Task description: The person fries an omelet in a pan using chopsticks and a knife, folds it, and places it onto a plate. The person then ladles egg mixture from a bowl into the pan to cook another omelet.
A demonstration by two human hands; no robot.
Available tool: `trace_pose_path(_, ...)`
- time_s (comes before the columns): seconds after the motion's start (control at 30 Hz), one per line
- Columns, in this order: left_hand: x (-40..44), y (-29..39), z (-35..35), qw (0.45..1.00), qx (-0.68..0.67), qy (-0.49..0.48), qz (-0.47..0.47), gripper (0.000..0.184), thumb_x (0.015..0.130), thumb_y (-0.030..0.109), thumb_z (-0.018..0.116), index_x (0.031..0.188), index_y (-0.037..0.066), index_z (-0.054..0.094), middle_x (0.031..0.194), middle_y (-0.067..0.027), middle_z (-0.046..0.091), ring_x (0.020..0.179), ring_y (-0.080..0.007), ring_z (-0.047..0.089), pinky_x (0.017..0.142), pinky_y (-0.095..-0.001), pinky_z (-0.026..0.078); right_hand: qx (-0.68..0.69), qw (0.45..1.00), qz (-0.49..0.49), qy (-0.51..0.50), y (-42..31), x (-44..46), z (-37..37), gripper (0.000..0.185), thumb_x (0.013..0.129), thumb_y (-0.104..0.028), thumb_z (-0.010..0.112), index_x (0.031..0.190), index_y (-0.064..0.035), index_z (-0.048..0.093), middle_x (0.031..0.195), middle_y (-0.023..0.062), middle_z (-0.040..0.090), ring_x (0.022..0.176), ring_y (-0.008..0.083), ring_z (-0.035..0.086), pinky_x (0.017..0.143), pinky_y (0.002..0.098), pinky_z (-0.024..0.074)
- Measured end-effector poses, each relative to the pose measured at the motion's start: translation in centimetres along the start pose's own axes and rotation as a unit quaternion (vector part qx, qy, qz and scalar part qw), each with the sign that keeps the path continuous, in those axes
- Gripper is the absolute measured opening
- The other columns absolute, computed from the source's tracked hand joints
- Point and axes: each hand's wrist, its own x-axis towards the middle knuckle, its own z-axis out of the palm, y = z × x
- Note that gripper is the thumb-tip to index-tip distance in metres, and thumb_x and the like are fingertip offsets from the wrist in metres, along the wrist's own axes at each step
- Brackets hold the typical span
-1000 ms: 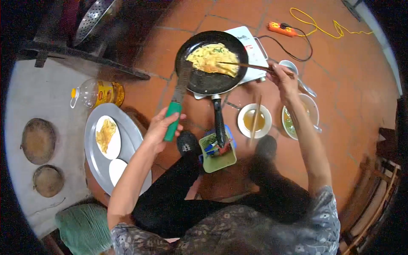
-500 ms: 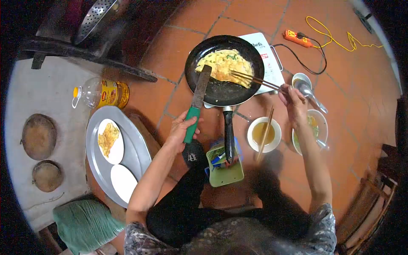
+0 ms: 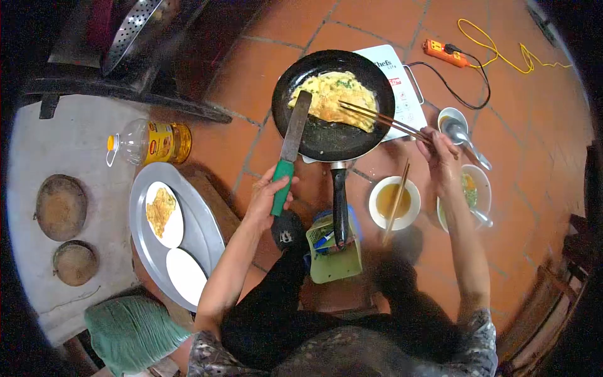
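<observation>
My left hand (image 3: 271, 191) has its fingers clamped round the grip of a green-handled spatula (image 3: 289, 151); its blade reaches over the pan wall and lies across the left end of the egg (image 3: 342, 94). My right hand (image 3: 440, 157) has its fingers closed on a pair of brown chopsticks (image 3: 391, 121), their tips slightly parted at the middle of the egg. Whether the tips press in or merely rest on the surface, I cannot tell. The egg is in the black pan (image 3: 330, 143), which sits on a white cooker (image 3: 407, 103), its handle pointing towards me. State of progress, judged by eye: the egg appears folded into a half-round and largely set, with a browned patch along the near side and paler yellow with green flecks at the far edge. It is not yet out of the pan. One browned piece of egg (image 3: 161, 210) already lies on a white plate (image 3: 171, 237); a second white plate (image 3: 186, 276) lies just beside that one, both on the metal tray (image 3: 204, 235) to my left. To my right: a bowl (image 3: 375, 212) of yellow-brown liquid with a lighter pair of chopsticks (image 3: 397, 198) across it, then a bowl of greens (image 3: 485, 191), partly behind my forearm, with a spoon in it. An oil bottle (image 3: 160, 142) lies beyond the tray.
</observation>
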Motion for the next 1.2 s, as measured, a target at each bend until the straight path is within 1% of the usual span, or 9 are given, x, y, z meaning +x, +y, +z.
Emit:
trace_pose_path(0.13,0.6,-0.3,-0.1,1.0,-0.019,-0.005,-0.024,0.041,0.085,0.013,0.056,0.124,0.008,0.045,0.095,-0.0096,0.062,0.056,-0.012,0.054,0.042,-0.0244,0.043,0.005,0.999,0.034,0.034,2.5,0.9,-1.4,0.021,0.088,-0.017,0.057,0.098,0.0012,0.059,0.102,0.0099,0.06,0.095,0.0188,0.059,0.084,0.0306,0.0511)
trace_pose_path(0.27,0.5,-0.7,-0.1,0.999,-0.025,-0.032,-0.028,0.039,0.085,0.013,0.055,0.123,0.008,0.046,0.093,-0.0094,0.063,0.056,-0.0118,0.054,0.041,-0.0241,0.043,0.005,1.0,0.011,0.011,1.4,0.9,-1.0,0.021,0.087,-0.017,0.058,0.096,0.0022,0.058,0.105,0.0124,0.059,0.096,0.0191,0.058,0.085,0.0311,0.0506)
trace_pose_path(0.53,0.5,-0.5,0.5,0.997,-0.001,-0.049,-0.053,0.038,0.085,0.013,0.055,0.122,0.008,0.047,0.093,-0.0097,0.063,0.055,-0.0117,0.054,0.042,-0.0235,0.043,-0.055,0.998,-0.016,0.015,-1.0,-0.3,0.6,0.025,0.088,-0.017,0.056,0.103,0.0028,0.059,0.1,0.0101,0.062,0.092,0.017,0.059,0.084,0.0303,0.05)
trace_pose_path(0.6,-0.3,0.0,0.5,0.997,-0.014,-0.053,-0.046,0.038,0.085,0.013,0.055,0.122,0.008,0.047,0.093,-0.01,0.063,0.055,-0.0117,0.053,0.042,-0.0233,0.042,-0.199,0.977,-0.056,-0.06,-3.0,-1.4,0.9,0.025,0.088,-0.015,0.055,0.106,0.0017,0.059,0.103,0.0093,0.06,0.092,0.0166,0.058,0.084,0.0298,0.0482)
trace_pose_path(0.73,-2.6,1.1,0.2,0.995,0.005,-0.071,-0.067,0.04,0.086,0.015,0.055,0.124,0.009,0.045,0.092,-0.0095,0.063,0.057,-0.0114,0.053,0.043,-0.0223,0.042,-0.336,0.929,-0.101,-0.121,-4.7,-4.2,3.3,0.02,0.087,-0.008,0.055,0.103,0.0019,0.06,0.11,0.01,0.057,0.099,0.0181,0.055,0.086,0.0289,0.0445)
trace_pose_path(0.87,-3.9,1.1,-0.1,0.985,0.045,-0.101,-0.133,0.039,0.086,0.018,0.055,0.124,0.01,0.045,0.093,-0.0087,0.063,0.06,-0.0112,0.054,0.043,-0.0212,0.043,-0.425,0.877,-0.172,-0.143,-3.4,-4.6,3.8,0.019,0.088,-0.01,0.054,0.101,0.0019,0.062,0.1,0.0092,0.062,0.095,0.0157,0.056,0.084,0.0281,0.0436)
trace_pose_path(0.9,-3.9,1.0,0.1,0.985,0.046,-0.1,-0.133,0.039,0.086,0.018,0.055,0.124,0.01,0.045,0.093,-0.0087,0.063,0.06,-0.0112,0.054,0.043,-0.0212,0.043,-0.424,0.877,-0.173,-0.143,-3.1,-4.6,3.8,0.019,0.088,-0.01,0.054,0.101,0.0019,0.062,0.1,0.0092,0.062,0.095,0.0157,0.056,0.084,0.0281,0.0436)
trace_pose_path(0.97,-3.7,0.5,0.9,0.984,0.049,-0.089,-0.144,0.034,0.086,0.016,0.055,0.119,0.007,0.049,0.087,-0.0076,0.061,0.057,-0.0113,0.054,0.043,-0.0221,0.043,-0.352,0.928,-0.097,-0.076,-2.5,-4.6,3.5,0.021,0.089,-0.012,0.055,0.101,0.0022,0.062,0.099,0.0079,0.062,0.093,0.0149,0.056,0.084,0.0282,0.0446)
trace_pose_path(1.2,-0.7,-1.9,2.7,0.982,-0.07,-0.101,-0.142,0.034,0.087,0.015,0.055,0.12,0.009,0.048,0.087,-0.0074,0.061,0.058,-0.0118,0.053,0.043,-0.0222,0.043,-0.205,0.976,-0.074,-0.008,-2.0,-3.6,1.6,0.022,0.09,-0.015,0.053,0.1,0.0021,0.063,0.096,0.006,0.063,0.088,0.0128,0.058,0.084,0.0271,0.0459)
